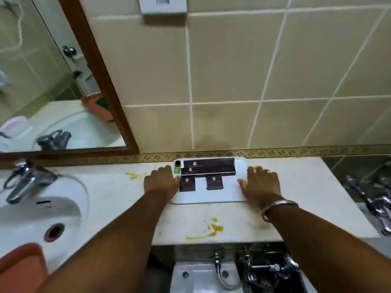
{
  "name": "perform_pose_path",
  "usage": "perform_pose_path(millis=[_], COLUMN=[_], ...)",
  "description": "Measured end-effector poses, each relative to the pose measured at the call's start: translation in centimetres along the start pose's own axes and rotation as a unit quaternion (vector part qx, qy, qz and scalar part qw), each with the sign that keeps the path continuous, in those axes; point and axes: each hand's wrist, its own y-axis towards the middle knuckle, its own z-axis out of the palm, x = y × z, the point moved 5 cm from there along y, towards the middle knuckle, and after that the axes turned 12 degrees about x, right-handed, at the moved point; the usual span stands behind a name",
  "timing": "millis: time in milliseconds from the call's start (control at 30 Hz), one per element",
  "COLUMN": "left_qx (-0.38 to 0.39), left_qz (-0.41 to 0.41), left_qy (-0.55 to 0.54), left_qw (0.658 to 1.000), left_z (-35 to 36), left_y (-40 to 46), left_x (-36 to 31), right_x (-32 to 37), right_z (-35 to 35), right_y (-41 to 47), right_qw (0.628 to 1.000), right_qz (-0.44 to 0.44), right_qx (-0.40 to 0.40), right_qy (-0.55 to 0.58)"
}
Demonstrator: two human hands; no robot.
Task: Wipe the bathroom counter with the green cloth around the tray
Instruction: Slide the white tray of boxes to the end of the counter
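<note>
A white tray [213, 196] lies on the pale counter [110, 193] against the back wall. It carries several dark boxes [209, 167] and a small green bottle [176, 168]. My left hand [161, 180] grips the tray's left edge and my right hand [261, 182] grips its right edge. Yellow smears mark the counter: one near the front edge [208, 230], one left of the tray [134, 175], one behind my right hand [257, 167]. No green cloth shows on the counter itself; a green patch [102, 103] appears only in the mirror.
A white sink [31, 216] with a chrome tap [23, 180] sits at the left, a pink basin [21, 269] at its front corner. A wood-framed mirror [53, 81] hangs above. Chrome fittings [372, 199] stand right of the counter; a toilet tank [203, 278] sits below.
</note>
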Motion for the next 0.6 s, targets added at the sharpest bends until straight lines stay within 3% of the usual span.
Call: perform_pose_path(millis=[67, 133, 233, 333, 467, 600], left_qx=[0.029, 0.050, 0.097, 0.110, 0.121, 0.063], left_qz=[-0.049, -0.036, 0.026, 0.022, 0.020, 0.032], left_qy=[-0.003, 0.032, 0.092, 0.109, 0.059, -0.042], left_qw=[0.998, 0.998, 0.991, 0.988, 0.991, 0.997], left_z=[0.8, 2.0, 2.9, 3.3, 4.0, 4.0], left_y=[1.9, 4.1, 5.1, 5.5, 5.2, 4.4], left_x=[1.6, 2.8, 2.0, 1.8, 1.5, 1.9], right_x=[-1.7, -3.3, -3.1, -2.7, -2.4, -3.6], right_z=[1.2, 3.2, 4.3, 4.5, 4.8, 4.2], right_y=[1.5, 3.3, 4.7, 5.7, 5.7, 5.3], right_qw=[0.997, 0.996, 0.995, 0.991, 0.986, 0.967], right_qz=[0.051, 0.071, 0.040, 0.024, 0.027, 0.039], right_qx=[0.002, 0.013, 0.088, 0.118, 0.125, 0.089], right_qy=[0.052, 0.060, 0.039, 0.051, 0.104, 0.235])
